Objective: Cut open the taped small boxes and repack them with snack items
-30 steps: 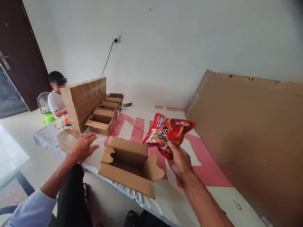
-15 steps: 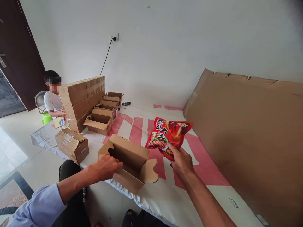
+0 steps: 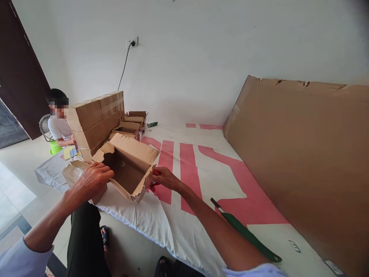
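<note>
a: what's the left hand [image 3: 92,178] doing?

b: it's curled over the near left flap of the open carton [image 3: 129,166], gripping it, and the carton is tipped up on its side so the mouth faces the person.

a: and the right hand [image 3: 165,177]?

b: it sits at the carton's right edge, fingers pinched on something red [image 3: 153,180]. only a sliver shows past the torn flap, so i can't tell for sure what it is; it looks like the corner of a snack packet.

a: is it inside the box?

b: i can't say. the red bit is touching the carton's right wall near the mouth, partly hidden behind it. what i can see of the inside looks bare.

a: so how far along?

b: my guess is early. this carton is unsealed, flaps open. just beside the left hand there's a taped small box [image 3: 75,172] near the mattress [image 3: 161,223] front edge. further back toward the left corner stands a stack of closed cartons [image 3: 95,117], with a row of open cartons [image 3: 131,126] behind, so plenty looks unfilled.

a: anything else around?

b: a dark green strap-like tool [image 3: 245,231] lies on the mattress by the right forearm, a big cardboard sheet [image 3: 302,154] leans along the right edge, and another person [image 3: 57,123] sits at the far left corner.
</note>
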